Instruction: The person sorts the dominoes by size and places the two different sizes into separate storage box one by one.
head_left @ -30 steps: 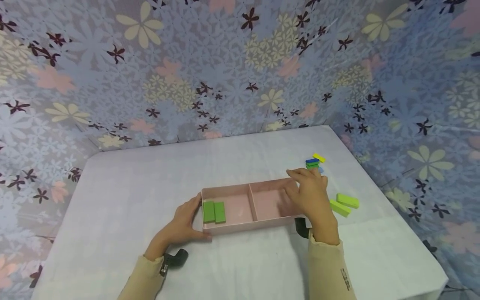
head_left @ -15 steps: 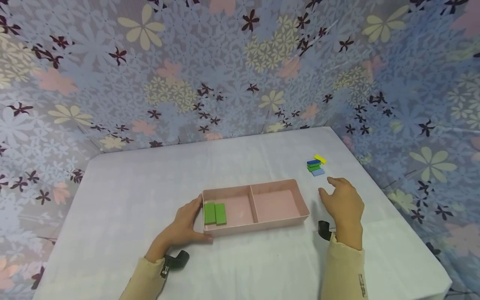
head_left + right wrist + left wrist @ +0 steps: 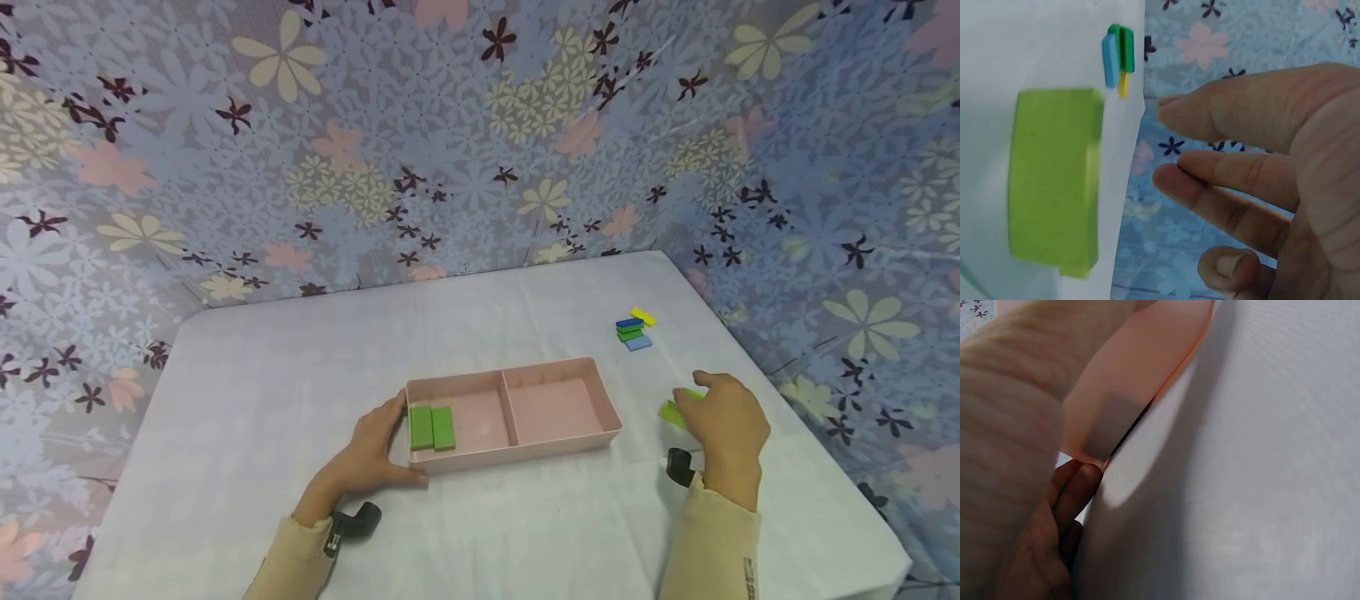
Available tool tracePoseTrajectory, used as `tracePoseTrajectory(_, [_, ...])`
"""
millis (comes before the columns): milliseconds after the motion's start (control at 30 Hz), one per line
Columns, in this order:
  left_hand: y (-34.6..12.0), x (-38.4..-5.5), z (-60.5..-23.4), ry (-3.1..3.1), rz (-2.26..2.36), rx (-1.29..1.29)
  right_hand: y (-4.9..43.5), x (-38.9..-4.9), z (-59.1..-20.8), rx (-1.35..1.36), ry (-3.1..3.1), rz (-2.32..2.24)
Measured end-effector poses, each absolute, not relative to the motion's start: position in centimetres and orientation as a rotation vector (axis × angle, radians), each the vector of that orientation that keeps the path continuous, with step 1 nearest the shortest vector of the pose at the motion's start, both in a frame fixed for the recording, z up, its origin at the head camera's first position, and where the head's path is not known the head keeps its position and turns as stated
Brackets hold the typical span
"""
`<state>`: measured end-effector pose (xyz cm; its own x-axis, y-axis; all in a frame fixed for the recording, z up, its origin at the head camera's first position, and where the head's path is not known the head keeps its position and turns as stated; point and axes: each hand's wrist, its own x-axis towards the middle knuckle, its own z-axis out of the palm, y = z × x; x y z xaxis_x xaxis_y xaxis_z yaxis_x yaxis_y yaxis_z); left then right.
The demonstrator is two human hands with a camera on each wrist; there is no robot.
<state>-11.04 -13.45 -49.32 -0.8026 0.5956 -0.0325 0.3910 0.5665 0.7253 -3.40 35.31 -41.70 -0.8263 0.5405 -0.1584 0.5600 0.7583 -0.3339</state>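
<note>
My left hand (image 3: 366, 450) holds the left end of a pink two-compartment box (image 3: 525, 451), its thumb along the front wall and its fingers at the end. In the left wrist view the fingertips (image 3: 1089, 475) touch the box. Two green blocks (image 3: 422, 428) lie side by side in the left compartment. On the right, my right hand (image 3: 727, 423) hovers over lime-green blocks (image 3: 672, 413), partly hiding them. The right wrist view has one lime-green block (image 3: 1054, 178) large in front, part of another under its lower end, and a gap between thumb and fingers.
Farther back on the white-covered table (image 3: 300, 350) lies a small group of thin blocks: a yellow block (image 3: 642, 316), a dark blue block (image 3: 629, 322), green ones (image 3: 631, 335) and a light blue block (image 3: 639, 342). Flowered cloth (image 3: 450, 167) hangs behind and at the right.
My right hand has moved from over the box's right compartment, rightward across the table, to above the lime-green blocks. The left hand stays on the box.
</note>
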Motion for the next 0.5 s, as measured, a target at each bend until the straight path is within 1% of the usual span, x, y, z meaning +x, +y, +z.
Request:
tracePoseTrajectory(300, [-13.4, -10.9, -49.2, 2.520, 1.058, 0.796, 36.7, -2.7, -42.1, 1.055, 2.797, -0.549])
tracePoseTrajectory(500, [-13.4, -11.1, -49.3, 2.535, 1.059, 0.831, 37.2, -2.5, -42.4, 1.140, 2.751, -0.495])
